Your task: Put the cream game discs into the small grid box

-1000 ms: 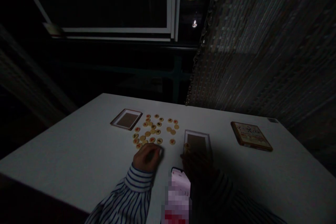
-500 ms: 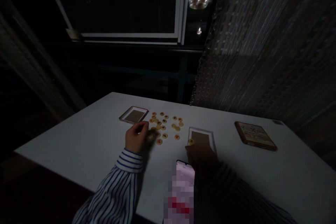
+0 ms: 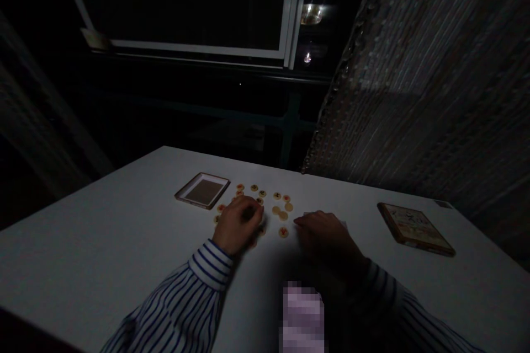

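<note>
Several round Chinese chess pieces (image 3: 283, 232) with red or black characters, some blank side up, lie scattered on the white table. My left hand (image 3: 238, 224) is over the left part of the pieces, thumb and fingers curled into a pinch; whatever is between the fingertips cannot be made out. Just right of the pieces, my right hand (image 3: 327, 237) is palm down with fingers bent together, over a shallow box part (image 3: 343, 224) that it mostly hides. Its fingertips are dark, and any piece under them is hidden.
An open shallow box half (image 3: 202, 190) lies left of the pieces. A closed box (image 3: 415, 228) with a printed lid lies at the right. In front stands a phone (image 3: 303, 317), pixelated. Beaded curtains (image 3: 393, 94) hang behind the table's right side.
My left hand has moved right, over the pieces. Pieces now show left of it, near the open box half. My right hand covers more of the right box part; the piece at its fingertips is out of sight.
</note>
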`<state>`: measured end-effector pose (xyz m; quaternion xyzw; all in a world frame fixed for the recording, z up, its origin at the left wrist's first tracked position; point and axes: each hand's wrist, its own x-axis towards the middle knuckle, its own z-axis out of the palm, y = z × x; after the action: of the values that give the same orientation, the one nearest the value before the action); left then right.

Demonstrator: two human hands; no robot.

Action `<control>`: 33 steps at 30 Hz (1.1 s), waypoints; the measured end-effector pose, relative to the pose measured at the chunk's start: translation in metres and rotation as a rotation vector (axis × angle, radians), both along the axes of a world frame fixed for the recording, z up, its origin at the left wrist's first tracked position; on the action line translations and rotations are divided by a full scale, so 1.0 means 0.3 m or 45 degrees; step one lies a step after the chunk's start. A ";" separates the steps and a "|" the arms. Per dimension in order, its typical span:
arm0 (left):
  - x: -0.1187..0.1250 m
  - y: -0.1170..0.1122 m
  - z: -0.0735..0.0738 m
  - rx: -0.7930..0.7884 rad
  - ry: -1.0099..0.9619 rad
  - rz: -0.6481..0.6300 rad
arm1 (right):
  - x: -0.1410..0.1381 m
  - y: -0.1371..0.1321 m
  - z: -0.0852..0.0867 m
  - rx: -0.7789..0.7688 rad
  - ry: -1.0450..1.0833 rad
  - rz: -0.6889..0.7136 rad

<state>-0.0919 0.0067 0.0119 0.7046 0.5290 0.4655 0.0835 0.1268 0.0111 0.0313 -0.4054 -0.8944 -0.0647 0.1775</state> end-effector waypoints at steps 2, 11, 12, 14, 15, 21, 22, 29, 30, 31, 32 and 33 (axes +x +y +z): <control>0.000 -0.007 -0.018 -0.032 0.188 -0.026 | -0.026 0.007 0.022 -0.020 0.035 0.009; 0.010 -0.014 -0.058 -0.180 0.644 0.123 | -0.048 0.044 -0.021 -0.085 -0.002 0.082; 0.011 -0.015 -0.059 -0.185 0.671 0.132 | -0.044 0.045 -0.028 -0.082 -0.012 0.091; 0.013 -0.016 -0.061 -0.198 0.719 0.148 | -0.037 0.046 -0.038 -0.071 -0.020 0.106; 0.013 -0.016 -0.063 -0.206 0.739 0.153 | -0.035 0.046 -0.040 -0.065 -0.021 0.106; 0.015 -0.018 -0.073 -0.246 0.808 0.142 | -0.035 0.042 -0.040 -0.090 -0.091 0.112; 0.016 -0.019 -0.073 -0.248 0.809 0.141 | -0.035 0.041 -0.039 -0.092 -0.097 0.110; 0.015 -0.017 -0.076 -0.240 0.768 0.132 | -0.034 0.028 -0.025 -0.080 -0.098 0.122; 0.014 -0.016 -0.077 -0.238 0.760 0.124 | -0.034 0.027 -0.023 -0.081 -0.100 0.126; 0.012 -0.014 -0.078 -0.236 0.752 0.116 | -0.035 0.026 -0.021 -0.082 -0.104 0.125; 0.011 -0.013 -0.080 -0.232 0.743 0.107 | -0.035 0.025 -0.021 -0.083 -0.108 0.123; 0.010 -0.012 -0.081 -0.226 0.734 0.099 | -0.035 0.026 -0.021 -0.082 -0.114 0.120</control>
<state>-0.0891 0.0030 -0.0124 0.7769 0.5961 0.2012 -0.0269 0.1163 0.0188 0.0250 -0.3653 -0.9211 -0.0454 0.1272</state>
